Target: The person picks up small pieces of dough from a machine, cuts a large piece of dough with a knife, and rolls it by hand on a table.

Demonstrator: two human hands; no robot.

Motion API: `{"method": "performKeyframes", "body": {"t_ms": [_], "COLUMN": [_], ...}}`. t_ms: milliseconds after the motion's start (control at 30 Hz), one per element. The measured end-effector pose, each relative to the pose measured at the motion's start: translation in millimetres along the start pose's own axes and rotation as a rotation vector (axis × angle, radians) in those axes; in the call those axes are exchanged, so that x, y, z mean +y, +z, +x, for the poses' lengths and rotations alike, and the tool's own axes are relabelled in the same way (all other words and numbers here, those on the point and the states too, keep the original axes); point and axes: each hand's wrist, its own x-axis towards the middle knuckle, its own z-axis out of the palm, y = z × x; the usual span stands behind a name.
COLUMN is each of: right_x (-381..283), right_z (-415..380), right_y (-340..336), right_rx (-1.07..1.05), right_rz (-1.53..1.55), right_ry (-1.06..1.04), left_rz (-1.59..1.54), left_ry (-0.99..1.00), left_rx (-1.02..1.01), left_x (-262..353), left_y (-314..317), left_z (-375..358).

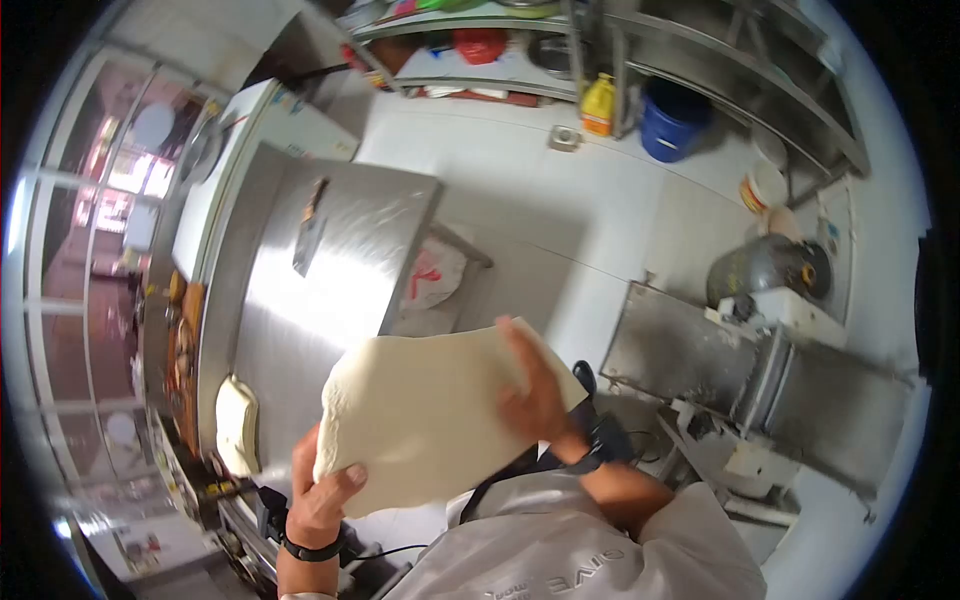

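Note:
A wide, pale sheet of dough (430, 415) hangs in front of my body, off the table. My left hand (318, 495) grips its lower left edge, with the thumb on top and the fingers underneath. My right hand (535, 400) lies on the right part of the sheet with its fingers spread, slightly blurred. A folded piece of dough (237, 425) rests on the near left part of the steel table (350, 220). Farther back on the table lies a cleaver (309, 228) with a wooden handle.
At the right stands a steel machine with rollers (765, 375) and flat trays. A gas cylinder (770, 270), a blue bucket (675, 118) and a yellow bottle (598, 105) are on the floor. Steel shelves (470, 20) line the back. A white bag (433, 272) sits beside the table.

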Motion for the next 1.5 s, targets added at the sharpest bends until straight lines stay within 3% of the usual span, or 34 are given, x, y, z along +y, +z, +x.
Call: {"method": "performKeyframes", "body": {"t_ms": [67,100,167,200,267,300,367,467,500,600,633,700,767,833,967,1033,1067,1100,1167,1200,1267,1300,1333,1433,1500], "right_x": [65,100,125,128,138,137,123,76,52,4,-3,-14,-23,-34,-55,-34,8,42,89,88,123,117,106,75,52], "right_z": [-24,9,-5,-11,-9,-13,-19,-4,7,32,39,54,69,88,118,128,129,126,113,115,93,86,77,26,-25], "right_y": [-16,-4,57,90,146,172,220,297,324,417,451,523,598,664,762,801,820,832,836,827,788,759,727,626,550], "right_rx": [-0.032,-0.102,-0.405,-0.455,-0.858,-0.928,-0.789,-0.701,-0.691,-0.78,-0.839,-0.904,-0.955,-0.979,-0.951,-0.904,-0.893,-0.889,-0.731,-0.811,-0.646,-0.646,-0.64,-0.534,-0.469], "right_rz": [-0.233,-0.3,-0.172,-0.139,0.594,0.584,1.068,0.866,0.821,0.657,0.542,0.416,0.301,0.227,0.297,0.459,0.455,0.455,-0.513,-0.622,-0.252,-0.284,-0.314,-0.261,-0.276], "right_ry": [0.151,0.295,0.506,0.483,0.788,0.77,1.072,1.071,1.033,0.953,0.888,0.812,0.559,0.437,0.423,0.56,0.574,0.574,0.087,0.2,0.268,0.243,0.221,0.461,0.531], "left_rz": [-0.204,-0.436,-0.61,-0.735,-0.658,-0.584,-0.734,-0.803,-0.83,-0.705,-0.747,-0.799,-0.867,-0.938,-1.092,-1.36,-1.392,-1.338,-1.345,-1.346,-1.289,-1.295,-1.02,-0.106,0.406], "left_ry": [0.033,0.11,0.268,0.409,0.507,0.56,0.624,0.516,0.528,0.312,0.256,0.244,0.277,0.317,0.498,0.529,0.555,0.506,0.262,0.256,0.15,0.135,0.069,-0.114,-0.502], "left_rx": [0.133,0.202,0.295,0.302,0.41,0.461,0.482,0.8,0.829,0.975,0.835,0.778,0.773,0.765,0.744,0.724,0.654,0.65,0.78,0.764,0.691,0.671,0.789,1.029,1.069], "left_x": [18,-28,-15,-16,-68,-92,-105,-154,-174,-248,-292,-357,-397,-424,-467,-510,-541,-572,-612,-612,-605,-602,-597,-592,-611], "left_y": [3,-41,-79,-98,-157,-182,-219,-298,-326,-421,-456,-510,-554,-591,-659,-687,-700,-709,-714,-719,-722,-723,-727,-740,-748], "left_z": [-41,-14,-40,-49,-78,-93,-106,-122,-123,-133,-137,-123,-112,-103,-80,-54,-37,-19,25,30,33,33,31,14,-3]}}
